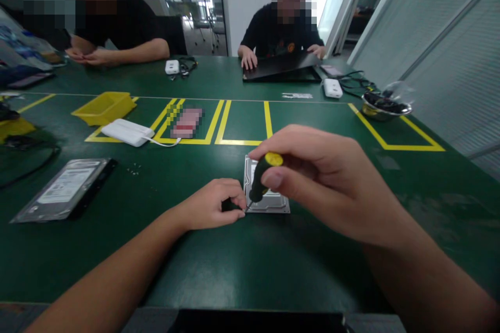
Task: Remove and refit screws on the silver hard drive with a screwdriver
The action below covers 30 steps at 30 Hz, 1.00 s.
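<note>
Right grip (332, 182) curls, raised above the bent left grip (213, 203)

Green tabletop (219, 270) with yellow tape outlines (244, 142). Centre: silver hard drive (276, 203). Left: second drive (68, 182), small scattered bits (135, 169). Beyond: yellow bin (107, 109), white power bank (127, 132), blurred pink rectangle (188, 120). Far side: two white boxes (172, 67) (332, 88), dark cables (188, 66). Right: metal bowl (370, 111).

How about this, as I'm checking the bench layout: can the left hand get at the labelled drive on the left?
Probably yes: the left hand is by the tip of the screwdriver, and only small loose bits show near the way to that labelled drive.
</note>
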Tool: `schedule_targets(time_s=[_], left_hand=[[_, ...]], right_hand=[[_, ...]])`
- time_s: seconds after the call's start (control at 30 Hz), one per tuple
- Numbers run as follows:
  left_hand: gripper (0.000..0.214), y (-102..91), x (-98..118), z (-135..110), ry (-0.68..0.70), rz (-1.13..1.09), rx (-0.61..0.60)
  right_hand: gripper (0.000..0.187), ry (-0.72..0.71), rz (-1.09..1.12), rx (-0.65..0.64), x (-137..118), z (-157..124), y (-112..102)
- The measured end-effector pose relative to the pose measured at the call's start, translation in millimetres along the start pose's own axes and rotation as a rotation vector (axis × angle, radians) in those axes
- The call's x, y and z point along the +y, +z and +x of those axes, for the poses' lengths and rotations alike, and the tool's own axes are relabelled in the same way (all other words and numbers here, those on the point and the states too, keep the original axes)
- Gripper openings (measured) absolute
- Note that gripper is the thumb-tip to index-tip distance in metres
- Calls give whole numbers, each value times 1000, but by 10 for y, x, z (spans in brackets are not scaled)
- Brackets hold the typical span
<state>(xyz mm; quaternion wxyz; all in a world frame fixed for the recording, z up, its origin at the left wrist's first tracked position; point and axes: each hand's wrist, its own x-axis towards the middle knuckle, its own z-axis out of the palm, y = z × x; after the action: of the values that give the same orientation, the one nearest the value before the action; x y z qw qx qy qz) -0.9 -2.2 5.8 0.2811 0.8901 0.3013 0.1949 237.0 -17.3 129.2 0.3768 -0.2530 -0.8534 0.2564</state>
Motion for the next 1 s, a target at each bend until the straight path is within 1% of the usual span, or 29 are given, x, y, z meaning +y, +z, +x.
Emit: schedule_targets(time_s=[0.07, 0.13, 0.3, 0.57, 0.73, 1.0], left_hand=[[8, -1, 6, -3, -2, -4, 17], [9, 1, 7, -7, -11, -14, 31], [9, 12, 1, -14, -38, -29, 32], [14, 21, -25, -23, -53, 2, 11], [16, 26, -29, -33, -67, -5, 19], [14, 27, -41, -27, -70, -9, 0]], right_hand=[[20, -39, -47, -63, 65, 8, 69], [20, -54, -79, -98, 120, 16, 134], [23, -81, -77, -110, 206, 30, 232], [24, -93, -83, -69, 254, 28, 256], [26, -89, -54, -84, 286, 33, 277], [25, -86, -85, -110, 259, 56, 256]])
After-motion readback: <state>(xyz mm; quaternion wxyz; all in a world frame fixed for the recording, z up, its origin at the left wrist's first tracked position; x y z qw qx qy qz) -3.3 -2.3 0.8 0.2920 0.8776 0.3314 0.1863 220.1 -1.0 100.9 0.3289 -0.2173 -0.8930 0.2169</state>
